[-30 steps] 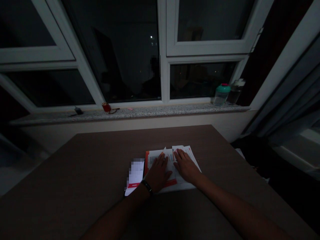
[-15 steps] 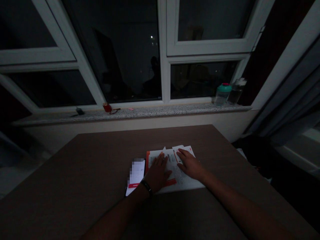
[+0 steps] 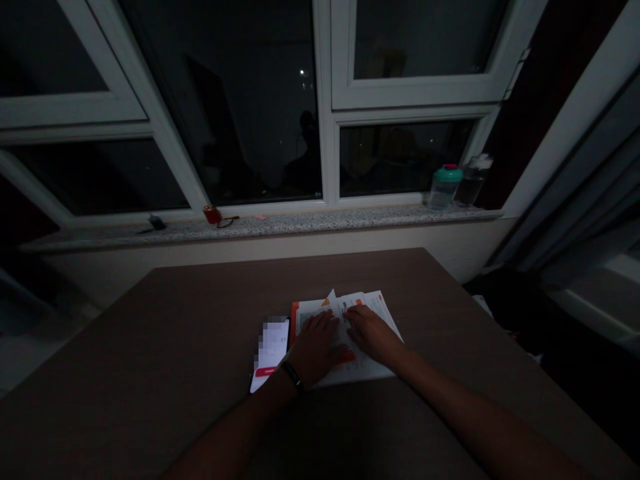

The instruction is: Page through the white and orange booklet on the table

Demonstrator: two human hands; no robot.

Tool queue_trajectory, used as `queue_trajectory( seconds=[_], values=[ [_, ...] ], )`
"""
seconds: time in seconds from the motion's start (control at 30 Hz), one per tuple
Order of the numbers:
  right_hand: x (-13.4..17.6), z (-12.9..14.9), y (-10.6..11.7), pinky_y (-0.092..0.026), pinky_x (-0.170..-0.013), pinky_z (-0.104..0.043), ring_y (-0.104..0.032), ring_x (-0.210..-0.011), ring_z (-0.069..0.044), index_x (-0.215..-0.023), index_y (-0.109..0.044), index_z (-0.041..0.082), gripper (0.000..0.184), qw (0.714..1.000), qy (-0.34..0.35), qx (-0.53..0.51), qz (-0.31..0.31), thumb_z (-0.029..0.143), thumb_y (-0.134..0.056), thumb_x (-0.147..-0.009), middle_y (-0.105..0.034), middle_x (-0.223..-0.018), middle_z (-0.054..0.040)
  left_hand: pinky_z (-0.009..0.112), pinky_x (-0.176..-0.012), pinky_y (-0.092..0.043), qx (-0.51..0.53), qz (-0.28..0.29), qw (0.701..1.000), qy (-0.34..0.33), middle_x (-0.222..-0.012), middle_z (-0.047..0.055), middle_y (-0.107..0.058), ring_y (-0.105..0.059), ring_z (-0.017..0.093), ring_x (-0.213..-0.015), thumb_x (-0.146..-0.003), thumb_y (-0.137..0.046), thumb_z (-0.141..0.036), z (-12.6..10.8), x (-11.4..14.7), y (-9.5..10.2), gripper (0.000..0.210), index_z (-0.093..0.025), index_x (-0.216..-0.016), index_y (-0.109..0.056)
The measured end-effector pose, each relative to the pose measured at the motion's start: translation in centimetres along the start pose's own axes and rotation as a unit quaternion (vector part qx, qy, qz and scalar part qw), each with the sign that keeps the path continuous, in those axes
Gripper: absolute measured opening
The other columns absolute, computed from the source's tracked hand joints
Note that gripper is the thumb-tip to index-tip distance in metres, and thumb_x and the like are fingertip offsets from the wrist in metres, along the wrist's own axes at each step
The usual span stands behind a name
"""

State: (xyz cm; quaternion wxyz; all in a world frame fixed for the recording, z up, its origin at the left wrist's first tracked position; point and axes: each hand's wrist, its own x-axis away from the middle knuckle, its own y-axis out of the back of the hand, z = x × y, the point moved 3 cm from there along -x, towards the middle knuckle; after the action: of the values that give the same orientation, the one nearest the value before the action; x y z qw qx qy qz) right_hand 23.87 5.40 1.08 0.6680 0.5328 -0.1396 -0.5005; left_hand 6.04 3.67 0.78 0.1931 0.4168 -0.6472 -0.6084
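White printed paper (image 3: 385, 308) with orange bands lies on the brown table under both my hands. It looks like a booklet or layered sheets, and one corner stands up in a point near the top. My left hand (image 3: 316, 341), with a black band at the wrist, rests flat over its left part, fingers stretched out. On the right part, my right hand (image 3: 373, 337) has its fingers bent and its thumb drawn in against a page; its exact grip is hard to see in the dim light. A phone (image 3: 273, 343) with a lit screen lies just left of my left hand.
The brown table (image 3: 200, 320) reaches toward a granite windowsill (image 3: 300, 221). On the sill stand a small red jar (image 3: 213, 215), a small dark object (image 3: 157, 222), a teal-lidded bottle (image 3: 445, 187) and a clear bottle (image 3: 473, 180). Grey curtains (image 3: 590, 187) hang at right.
My right hand has moved left across the paper and its fingers have bent in. A page has shifted left with it, and the raised corner stands taller. My left hand has barely moved.
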Motion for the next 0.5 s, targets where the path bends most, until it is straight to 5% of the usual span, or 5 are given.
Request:
queue_trajectory(
  seconds=[0.17,0.37,0.5],
  values=[
    [0.1,-1.0,0.1,-0.043,-0.105,-0.038,-0.053,-0.121,-0.022,-0.125,-0.061,0.016,0.045,1.000,-0.006,0.013,0.011,0.002,-0.043,-0.086,-0.060,-0.126,-0.0118,0.055,-0.110,-0.033,0.010,-0.001,1.000,-0.004,-0.147,0.016,-0.043,-0.038,0.035,-0.137,-0.089,-0.053,-0.066,0.1,0.2,0.0,0.071,-0.019,-0.141,-0.041],
    [0.3,-2.8,1.0,-0.041,-0.106,-0.037,-0.052,-0.122,-0.022,-0.121,-0.063,0.014,0.063,0.999,-0.031,0.011,0.004,-0.010,-0.039,-0.068,-0.061,-0.125,-0.0115,0.052,-0.109,-0.037,0.013,0.007,1.000,0.004,-0.145,0.015,-0.044,-0.040,0.034,-0.134,-0.089,-0.056,-0.063,-0.1,0.2,0.3,0.067,-0.018,-0.138,-0.044],
    [0.3,-1.4,1.2,-0.043,-0.104,-0.037,-0.053,-0.118,-0.022,-0.121,-0.062,0.015,0.057,1.000,-0.015,-0.019,0.003,-0.005,-0.043,-0.071,-0.061,-0.122,-0.0113,0.052,-0.109,-0.036,0.015,0.001,1.000,-0.016,-0.144,0.014,-0.046,-0.041,0.033,-0.134,-0.092,-0.055,-0.058,-0.4,0.1,0.3,0.060,-0.020,-0.137,-0.045]
  ],
)
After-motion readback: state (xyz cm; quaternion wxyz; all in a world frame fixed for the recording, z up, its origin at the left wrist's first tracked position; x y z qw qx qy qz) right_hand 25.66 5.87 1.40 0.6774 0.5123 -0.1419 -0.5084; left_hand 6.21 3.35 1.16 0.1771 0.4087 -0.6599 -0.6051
